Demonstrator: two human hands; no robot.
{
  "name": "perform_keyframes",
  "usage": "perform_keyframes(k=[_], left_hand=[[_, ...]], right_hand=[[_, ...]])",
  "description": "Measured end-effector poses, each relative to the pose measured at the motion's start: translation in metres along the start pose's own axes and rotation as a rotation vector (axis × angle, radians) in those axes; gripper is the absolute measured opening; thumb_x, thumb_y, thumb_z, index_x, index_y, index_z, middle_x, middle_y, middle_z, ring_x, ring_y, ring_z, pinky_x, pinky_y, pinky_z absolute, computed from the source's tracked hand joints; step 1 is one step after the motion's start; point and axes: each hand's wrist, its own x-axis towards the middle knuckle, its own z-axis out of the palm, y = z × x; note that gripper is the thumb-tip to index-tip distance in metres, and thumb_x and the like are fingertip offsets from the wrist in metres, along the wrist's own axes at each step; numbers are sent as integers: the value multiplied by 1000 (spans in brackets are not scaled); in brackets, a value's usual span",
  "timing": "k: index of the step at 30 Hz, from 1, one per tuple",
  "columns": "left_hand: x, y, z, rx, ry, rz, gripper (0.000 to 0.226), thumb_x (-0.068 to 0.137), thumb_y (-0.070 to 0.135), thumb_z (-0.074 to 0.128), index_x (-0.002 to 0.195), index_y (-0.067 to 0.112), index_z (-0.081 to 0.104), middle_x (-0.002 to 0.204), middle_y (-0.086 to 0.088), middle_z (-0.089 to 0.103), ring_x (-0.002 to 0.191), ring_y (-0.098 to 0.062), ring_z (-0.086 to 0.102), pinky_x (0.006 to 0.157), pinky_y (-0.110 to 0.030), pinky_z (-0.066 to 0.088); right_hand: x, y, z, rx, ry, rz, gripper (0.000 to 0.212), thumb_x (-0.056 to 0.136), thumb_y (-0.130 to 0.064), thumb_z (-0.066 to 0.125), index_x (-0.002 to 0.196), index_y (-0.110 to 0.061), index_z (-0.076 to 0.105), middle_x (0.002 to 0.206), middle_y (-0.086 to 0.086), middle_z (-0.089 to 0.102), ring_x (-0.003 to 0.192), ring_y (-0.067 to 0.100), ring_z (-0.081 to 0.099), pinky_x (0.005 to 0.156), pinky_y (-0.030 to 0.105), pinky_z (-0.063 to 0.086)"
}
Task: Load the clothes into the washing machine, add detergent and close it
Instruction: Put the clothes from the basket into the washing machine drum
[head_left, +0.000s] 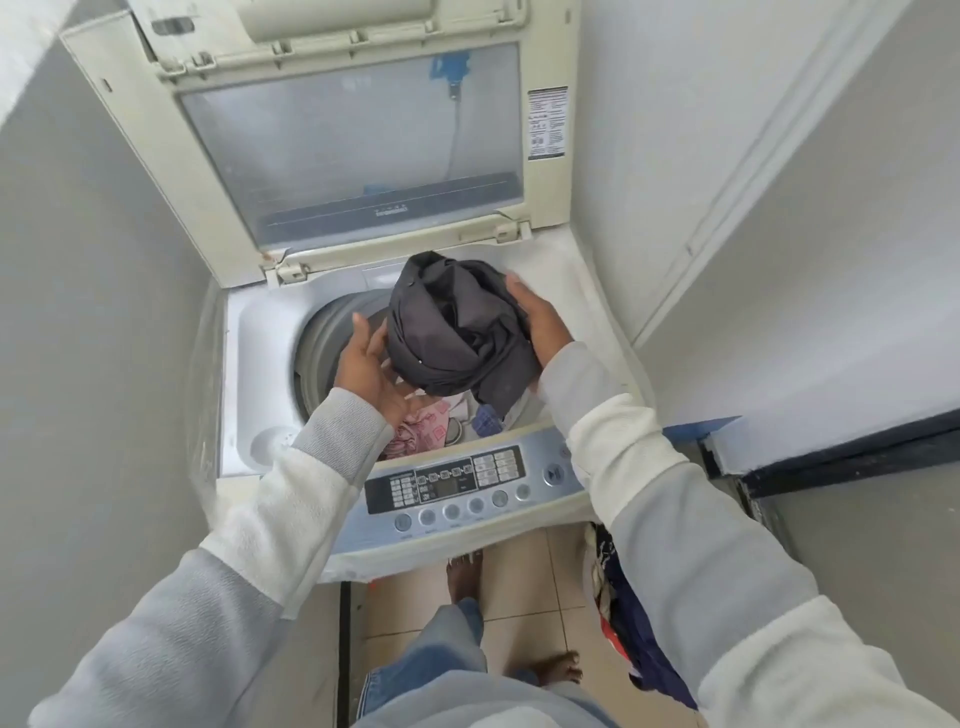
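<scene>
While right hand (540, 322) cups dark garment (452, 322), left hand (369, 358) lies open

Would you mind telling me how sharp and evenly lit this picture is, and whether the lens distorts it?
Head view: soft, even light, no hard shadows; the wide lens splays the walls and the open lid; the left hand is slightly smeared, the dark garment sharper; the control panel labels are too soft to read.

Beige tiled floor (524, 587), grey wall (104, 312) (left side), white panel (701, 130)
</scene>
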Motion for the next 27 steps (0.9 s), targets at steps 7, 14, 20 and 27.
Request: perform_keyframes(k=[7,14,20,27], left_hand=[[34,15,-48,30,169,-192,88,77,86,25,147,35,31,156,-7,29,135,-47,33,100,-61,37],[46,14,-64,34,264,-241,95,72,88,35,149,33,27,154,-18,24,133,-44,36,95,-57,42],[41,9,-37,76,112,-197,86,78,82,37,145,28,38,149,-18,34,123,-41,49,100,-52,43],[-4,-29,44,480,-71,1,61,87,69,38,137,35,47,142,-4,48,123,-29,53,101,-47,45]], right_hand=[[56,24,37,-131,66,317,98,49,-78,72,129,-26,56,130,8,57,112,38,57,71,55,55],[71,41,36,-196,77,426,81,82,-72,50,143,-19,41,144,11,44,133,38,41,107,55,36],[52,35,10,-60,55,336,74,85,-69,49,141,-20,44,139,11,49,127,37,46,99,50,40],[-33,3,-28,-33,121,110,57,86,-59,54,131,-23,54,129,3,56,97,20,57,90,38,44]])
